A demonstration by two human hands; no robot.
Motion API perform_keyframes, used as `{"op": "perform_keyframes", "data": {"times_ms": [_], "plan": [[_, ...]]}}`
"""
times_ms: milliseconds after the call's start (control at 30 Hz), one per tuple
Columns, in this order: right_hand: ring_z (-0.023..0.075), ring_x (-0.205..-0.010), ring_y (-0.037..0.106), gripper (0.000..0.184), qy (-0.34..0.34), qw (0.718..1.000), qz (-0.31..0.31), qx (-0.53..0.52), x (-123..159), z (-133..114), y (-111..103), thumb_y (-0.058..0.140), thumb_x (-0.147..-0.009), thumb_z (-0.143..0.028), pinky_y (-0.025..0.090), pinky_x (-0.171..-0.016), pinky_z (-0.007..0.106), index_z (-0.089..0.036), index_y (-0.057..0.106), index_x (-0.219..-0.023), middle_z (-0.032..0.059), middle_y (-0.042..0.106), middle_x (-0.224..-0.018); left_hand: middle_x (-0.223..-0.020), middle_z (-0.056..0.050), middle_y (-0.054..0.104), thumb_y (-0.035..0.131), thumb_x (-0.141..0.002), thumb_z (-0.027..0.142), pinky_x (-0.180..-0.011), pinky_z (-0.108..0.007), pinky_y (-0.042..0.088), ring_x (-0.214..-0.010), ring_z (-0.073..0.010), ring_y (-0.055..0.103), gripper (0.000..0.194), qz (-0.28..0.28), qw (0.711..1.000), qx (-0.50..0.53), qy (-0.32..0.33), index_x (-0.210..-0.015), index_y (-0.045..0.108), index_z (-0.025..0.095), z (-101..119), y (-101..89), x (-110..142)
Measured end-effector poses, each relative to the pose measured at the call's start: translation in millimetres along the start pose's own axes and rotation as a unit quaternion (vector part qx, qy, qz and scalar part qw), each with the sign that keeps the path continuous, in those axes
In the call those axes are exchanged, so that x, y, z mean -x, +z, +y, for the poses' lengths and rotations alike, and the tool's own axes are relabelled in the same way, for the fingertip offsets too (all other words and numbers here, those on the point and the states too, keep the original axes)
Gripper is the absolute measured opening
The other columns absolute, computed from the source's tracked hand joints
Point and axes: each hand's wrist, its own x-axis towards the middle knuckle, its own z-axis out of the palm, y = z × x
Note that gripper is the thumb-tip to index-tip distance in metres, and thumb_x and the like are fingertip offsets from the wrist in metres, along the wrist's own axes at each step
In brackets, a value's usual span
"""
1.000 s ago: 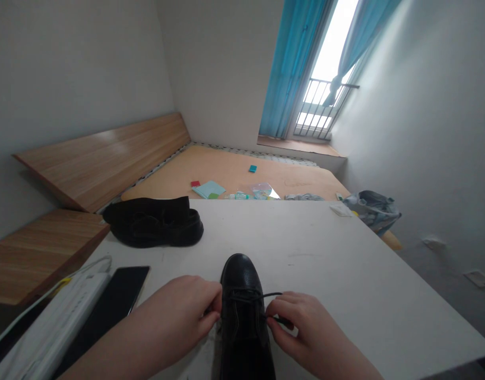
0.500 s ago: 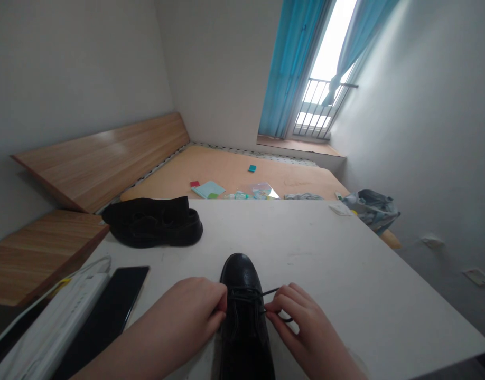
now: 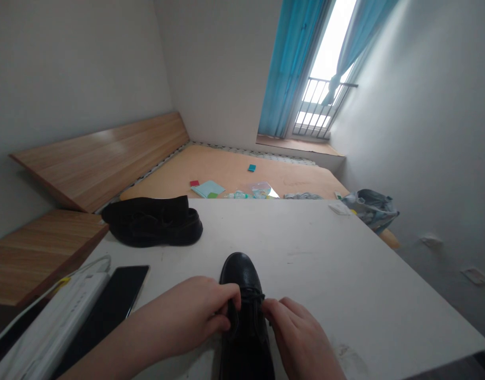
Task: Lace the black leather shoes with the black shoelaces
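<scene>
Has brought left hand (image 3: 197, 311) onto black lace-up shoe (image 3: 247, 343) on white surface (image 3: 337, 285), with fingers (image 3: 231, 291) curled narrow, and right hand (image 3: 298, 332) close beside shoelace (image 3: 250, 295), so works now from both sides. Cannot tell either grip.

You've got two black shoes (image 3: 239, 269) on the white table (image 3: 306, 227), your two hands, left hand (image 3: 197, 306) and right hand (image 3: 296, 330), over its near part, one phone-like slab (image 3: 111, 301) on its left, and one bag (image 3: 371, 208) past its right edge.
</scene>
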Motion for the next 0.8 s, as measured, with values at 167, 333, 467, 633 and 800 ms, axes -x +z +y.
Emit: {"op": "perform_keyframes", "data": {"times_ms": [167, 333, 467, 633, 800], "plan": [[0.0205, -0.067, 0.062, 0.035, -0.039, 0.998, -0.03, 0.037, -3.9, 0.4, -2.6, 0.043, -0.082, 0.008, 0.045, -0.062, 0.03, -0.022, 0.049, -0.1, 0.0003, 0.066, -0.078, -0.086, 0.001, 0.072, 0.072, -0.079, 0.037, -0.063, -0.027, 0.036, -0.081, -0.023, 0.066, 0.021, 0.005, 1.0, 0.004, -0.03, -0.096, 0.067, 0.027, 6.0, 2.6, -1.2], [0.0199, -0.065, 0.062, 0.033, -0.077, 0.994, -0.051, 0.056, -9.6, -2.2, -8.4, 0.046, -0.084, 0.006, 0.043, -0.062, 0.031, -0.019, 0.05, -0.105, 0.0019, 0.068, -0.082, -0.083, -0.007, 0.07, 0.057, -0.084, 0.027, -0.065, -0.033, 0.041, -0.077, -0.0273, 0.065, 0.013, 0.035, 0.993, -0.078, -0.084, -0.09, 0.065, 0.02, 27.4, 13.2, -3.8], [0.0201, -0.069, 0.065, 0.034, -0.086, 0.991, -0.088, 0.056, -16.6, -5.2, -15.1, 0.053, -0.084, 0.003, 0.043, -0.065, 0.031, -0.018, 0.051, -0.11, 0.002, 0.07, -0.083, -0.086, -0.013, 0.069, 0.042, -0.083, 0.011, -0.075, -0.042, 0.046, -0.084, -0.0317, 0.064, 0.025, 0.029, 0.983, -0.153, -0.093, -0.089, 0.066, 0.017, 39.0, 22.7, -4.0], [0.0232, -0.067, 0.065, 0.021, -0.057, 0.99, -0.117, 0.052, -25.0, -15.4, -21.0, 0.06, -0.085, -0.014, 0.043, -0.06, 0.034, -0.019, 0.052, -0.103, 0.003, 0.07, -0.082, -0.09, -0.016, 0.07, 0.042, -0.082, 0.007, -0.082, -0.047, 0.045, -0.092, -0.0343, 0.062, 0.028, 0.019, 0.983, -0.163, -0.088, -0.089, 0.068, 0.015, 39.1, 28.1, -4.2], [0.023, -0.063, 0.064, 0.034, -0.052, 0.994, -0.07, 0.06, -23.3, -20.9, -15.1, 0.048, -0.072, -0.004, 0.045, -0.057, 0.034, -0.016, 0.052, -0.103, 0.0062, 0.069, -0.081, -0.093, -0.015, 0.07, 0.039, -0.085, 0.006, -0.081, -0.048, 0.046, -0.093, -0.0346, 0.063, 0.031, 0.023, 0.984, -0.154, -0.088, -0.094, 0.068, 0.016, 37.0, 26.2, -3.6]]}}
